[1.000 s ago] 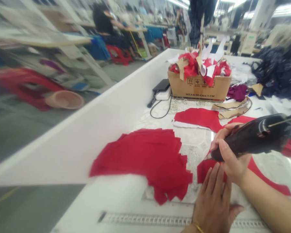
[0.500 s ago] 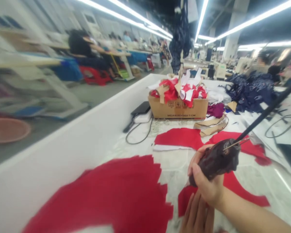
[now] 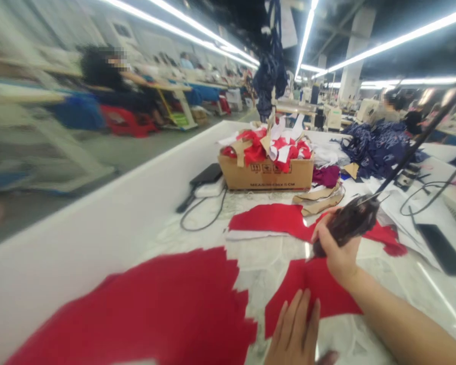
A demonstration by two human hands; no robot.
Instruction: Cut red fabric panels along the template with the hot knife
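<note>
White table (image 3: 68,223); two hands (image 3: 292,329) (image 3: 338,256); one tool (image 3: 349,223)

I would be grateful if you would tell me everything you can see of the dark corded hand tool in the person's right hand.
The dark corded hand tool has a glossy, rounded body that looks like moulded plastic, though blur hides its finer details. A thin, pale rod runs along its upper side, and a black cord rises from its rear toward the upper right. The right hand grips it, tilted with its nose down-left, close above a red fabric piece; whether they touch cannot be told.
</note>
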